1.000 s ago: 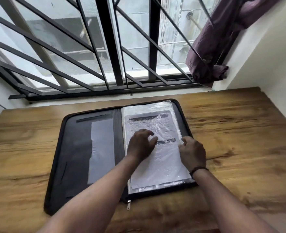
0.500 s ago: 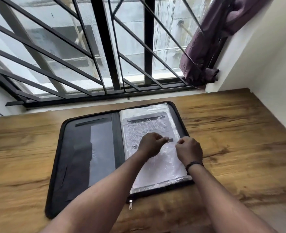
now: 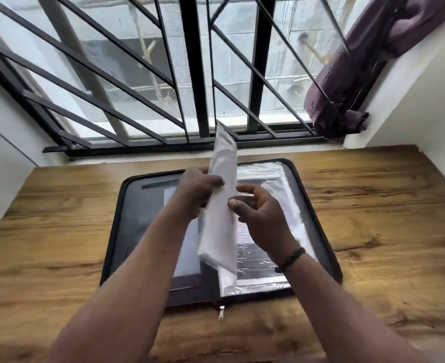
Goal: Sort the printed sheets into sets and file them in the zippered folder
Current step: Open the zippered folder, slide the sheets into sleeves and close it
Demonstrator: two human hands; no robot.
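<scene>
A black zippered folder (image 3: 137, 205) lies open on the wooden table (image 3: 373, 218). Its right half holds clear plastic sleeves with printed sheets (image 3: 263, 260) inside. One clear sleeve page (image 3: 222, 205) stands lifted almost on edge over the folder's spine. My left hand (image 3: 198, 187) pinches that page near its upper part. My right hand (image 3: 260, 213) is just right of the page with loosely spread fingers, its thumb touching the page's edge. The zipper pull (image 3: 221, 314) hangs at the folder's near edge.
A barred window (image 3: 190, 87) runs along the far side of the table. A purple curtain (image 3: 347, 82) is bunched at the window's right corner. White walls close in on the left and right. Bare wood surrounds the folder.
Both hands rose from the flat right-hand stack. A sleeve page that lay flat now stands lifted on edge in my left hand, and my right hand has opened beside it.
</scene>
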